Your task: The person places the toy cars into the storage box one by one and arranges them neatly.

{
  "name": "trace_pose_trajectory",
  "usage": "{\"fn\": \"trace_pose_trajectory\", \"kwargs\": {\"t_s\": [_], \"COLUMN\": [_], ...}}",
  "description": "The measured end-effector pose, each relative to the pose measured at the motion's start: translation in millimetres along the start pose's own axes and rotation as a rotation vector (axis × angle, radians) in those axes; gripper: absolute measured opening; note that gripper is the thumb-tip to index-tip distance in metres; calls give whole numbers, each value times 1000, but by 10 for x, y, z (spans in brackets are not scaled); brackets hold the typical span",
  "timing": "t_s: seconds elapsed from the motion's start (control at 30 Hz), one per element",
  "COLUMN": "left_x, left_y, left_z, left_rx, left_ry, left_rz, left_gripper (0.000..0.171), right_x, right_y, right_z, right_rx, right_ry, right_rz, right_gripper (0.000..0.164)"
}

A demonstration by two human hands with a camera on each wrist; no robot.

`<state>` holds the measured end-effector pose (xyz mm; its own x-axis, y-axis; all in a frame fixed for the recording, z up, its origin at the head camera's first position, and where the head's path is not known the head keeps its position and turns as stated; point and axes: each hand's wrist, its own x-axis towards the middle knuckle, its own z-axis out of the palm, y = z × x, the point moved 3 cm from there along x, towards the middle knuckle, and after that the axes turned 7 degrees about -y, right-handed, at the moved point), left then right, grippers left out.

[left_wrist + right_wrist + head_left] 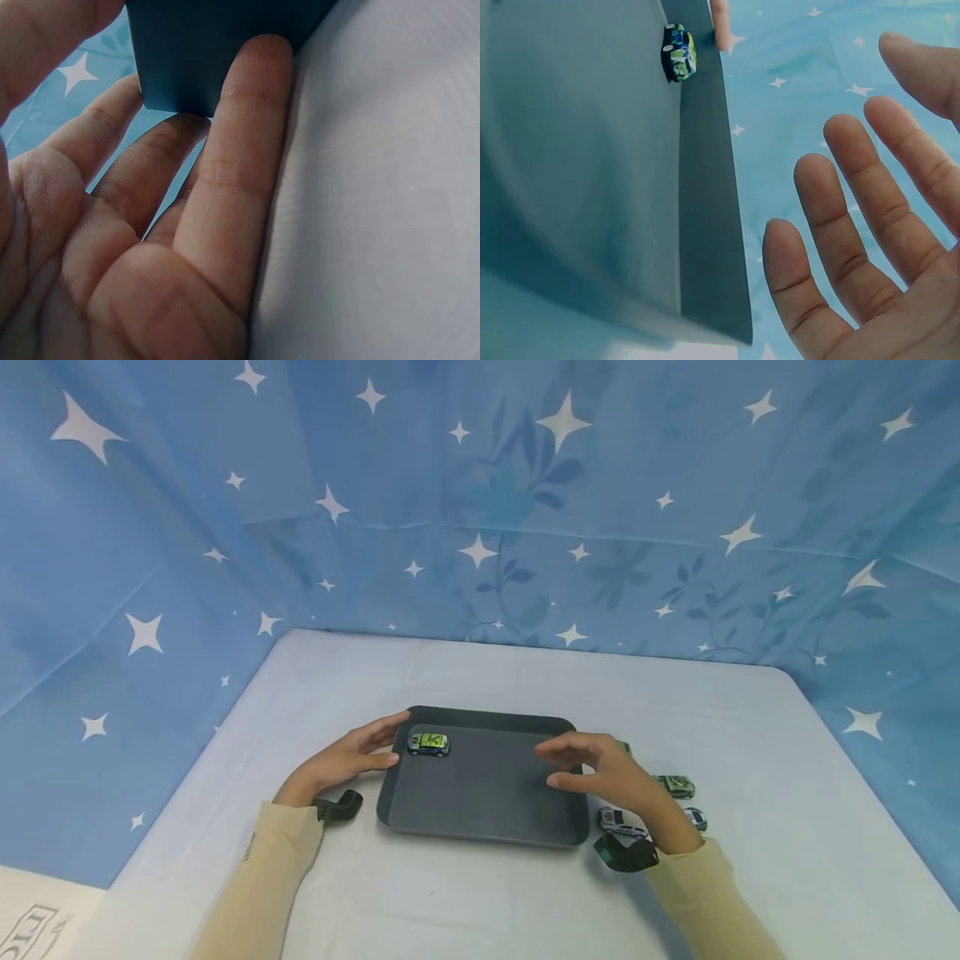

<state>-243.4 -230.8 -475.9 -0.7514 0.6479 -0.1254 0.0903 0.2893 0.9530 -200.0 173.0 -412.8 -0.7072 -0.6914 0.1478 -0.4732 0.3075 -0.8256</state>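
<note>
A dark grey rectangular tray (487,785) lies on the white table, with one toy car (429,744) in yellow-green and dark blue near its far left corner. My left hand (352,755) touches the tray's left side; in the left wrist view, straight fingers (236,157) reach its outer wall (195,64). Above the tray's right edge is my right hand (592,768), its palm bare and its fingers spread in the right wrist view. That view also shows the yellow-green car by the tray wall.
Right of the tray, partly behind my right hand and wrist, are several more toy cars: a green one (678,787), a silver-grey one (621,821) and a white one (696,817). A blue cloth (420,468) with white stars hangs behind the table (360,668).
</note>
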Motion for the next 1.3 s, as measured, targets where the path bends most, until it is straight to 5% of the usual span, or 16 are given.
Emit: {"fn": "trace_pose_trajectory", "kwargs": {"t_s": [1.3], "left_x": [-10], "left_y": [2], "left_z": [14], "left_rx": [6], "left_ry": [9], "left_rz": [10], "left_gripper": [78], "right_x": [-598], "right_y": [89], "right_z": [-388], "right_rx": [-40], "right_ry": [78], "right_rz": [-44], "right_gripper": [38]}}
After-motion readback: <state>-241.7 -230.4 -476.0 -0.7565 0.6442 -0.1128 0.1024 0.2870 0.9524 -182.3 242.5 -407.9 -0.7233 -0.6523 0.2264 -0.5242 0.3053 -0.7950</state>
